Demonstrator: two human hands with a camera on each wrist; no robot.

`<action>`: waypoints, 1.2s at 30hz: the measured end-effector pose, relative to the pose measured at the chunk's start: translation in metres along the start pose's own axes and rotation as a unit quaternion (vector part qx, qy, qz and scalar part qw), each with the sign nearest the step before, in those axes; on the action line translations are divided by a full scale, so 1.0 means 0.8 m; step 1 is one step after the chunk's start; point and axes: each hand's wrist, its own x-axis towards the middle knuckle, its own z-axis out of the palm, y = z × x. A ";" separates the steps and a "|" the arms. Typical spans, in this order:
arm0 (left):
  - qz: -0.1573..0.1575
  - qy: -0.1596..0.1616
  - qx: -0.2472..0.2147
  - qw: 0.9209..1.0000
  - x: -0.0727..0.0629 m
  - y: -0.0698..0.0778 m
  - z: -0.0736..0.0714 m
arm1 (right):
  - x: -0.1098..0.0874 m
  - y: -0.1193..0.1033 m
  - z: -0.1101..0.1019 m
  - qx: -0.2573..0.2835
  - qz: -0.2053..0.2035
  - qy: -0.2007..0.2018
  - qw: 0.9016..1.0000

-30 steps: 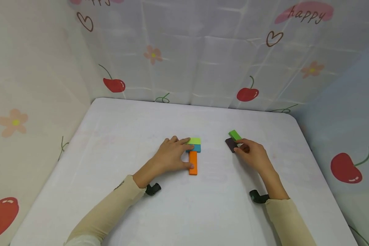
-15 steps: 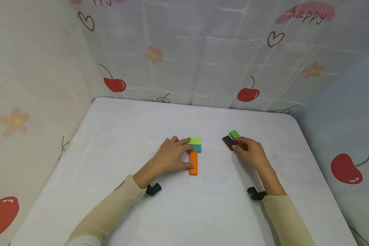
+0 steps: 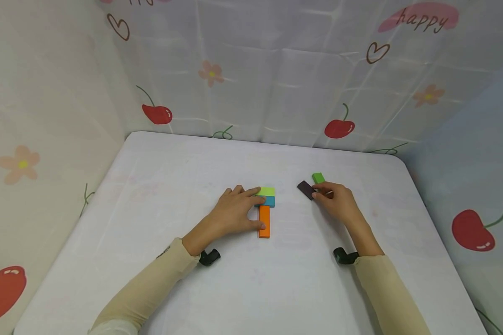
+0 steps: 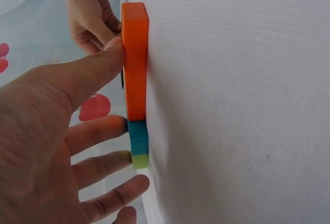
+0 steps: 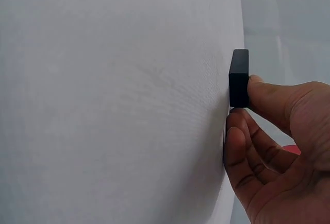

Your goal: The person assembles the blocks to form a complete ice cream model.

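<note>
My left hand rests on a row of blocks with its fingers spread. Its thumb touches the orange block, which lies lengthwise toward me. Its fingertips lie on the blue block and the light green block, set crosswise at the orange block's far end. Off to the right, my right hand pinches a dark, nearly black block by its near end. In the right wrist view, the thumb presses the dark block, and the other fingers are curled below it.
A green block lies just behind my right hand, partly hidden by the fingers. The white table runs back to a printed curtain. A black wrist camera sits at each cuff.
My right hand has moved left and a little farther away with the dark block, which now stands apart from the green block. The left hand stays on its blocks.
</note>
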 end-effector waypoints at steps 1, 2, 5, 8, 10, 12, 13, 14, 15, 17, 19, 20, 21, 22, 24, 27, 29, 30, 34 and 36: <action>0.000 0.000 0.000 1.000 0.000 0.000 0.000 | 0.003 0.000 0.001 0.004 0.000 -0.001 1.000; 0.000 -0.001 -0.001 1.000 0.000 0.000 -0.001 | 0.006 0.000 0.001 0.007 0.000 -0.001 1.000; 0.000 -0.002 0.000 1.000 0.000 0.000 -0.001 | 0.015 0.000 0.003 0.013 -0.004 0.005 1.000; -0.001 -0.003 0.000 1.000 0.000 0.000 -0.002 | 0.024 0.000 0.005 0.015 -0.009 0.011 1.000; -0.001 -0.003 0.000 1.000 0.000 0.000 -0.002 | 0.028 -0.001 0.005 0.017 -0.010 0.013 1.000; 0.000 -0.004 0.002 1.000 0.000 0.001 -0.002 | 0.032 -0.002 0.006 0.020 -0.009 0.011 1.000; -0.001 -0.004 0.003 1.000 0.000 0.001 -0.002 | 0.034 -0.003 0.006 0.022 -0.009 0.010 1.000; -0.001 -0.005 0.004 1.000 0.000 0.001 -0.002 | 0.035 -0.004 0.006 0.023 -0.008 0.010 1.000; -0.001 -0.005 0.006 1.000 0.000 0.001 -0.002 | 0.038 -0.004 0.006 0.024 -0.006 0.009 1.000; -0.002 -0.004 0.008 1.000 0.000 0.001 -0.002 | 0.041 -0.007 0.007 0.027 -0.004 0.006 1.000; -0.003 -0.004 0.009 1.000 0.000 0.001 -0.001 | 0.045 -0.009 0.008 0.028 -0.002 0.003 1.000; -0.004 -0.005 0.010 1.000 0.000 0.001 -0.001 | 0.048 -0.010 0.009 0.029 0.001 0.001 1.000; -0.004 -0.006 0.009 1.000 0.000 0.002 0.000 | 0.050 -0.011 0.009 0.030 0.002 -0.001 1.000; -0.005 -0.006 0.009 1.000 0.001 0.002 0.000 | 0.052 -0.012 0.010 0.031 0.004 -0.002 1.000; -0.006 -0.006 0.008 1.000 0.001 0.002 0.001 | 0.056 -0.013 0.012 0.032 0.003 -0.002 0.999; -0.007 -0.006 0.008 1.000 0.001 0.002 0.001 | 0.063 -0.016 0.013 0.032 -0.001 -0.002 0.999; -0.007 -0.005 0.009 1.000 0.001 0.002 0.001 | 0.067 -0.018 0.013 0.033 -0.006 -0.002 0.999; -0.007 -0.006 0.009 1.000 0.001 0.003 0.000 | 0.069 -0.020 0.013 0.035 -0.008 -0.005 0.999; -0.009 -0.009 0.007 1.000 0.000 0.002 -0.001 | 0.076 -0.025 0.016 0.043 -0.006 -0.010 0.999; -0.010 -0.010 0.006 1.000 0.000 0.002 0.000 | 0.079 -0.027 0.018 0.047 -0.001 -0.012 0.999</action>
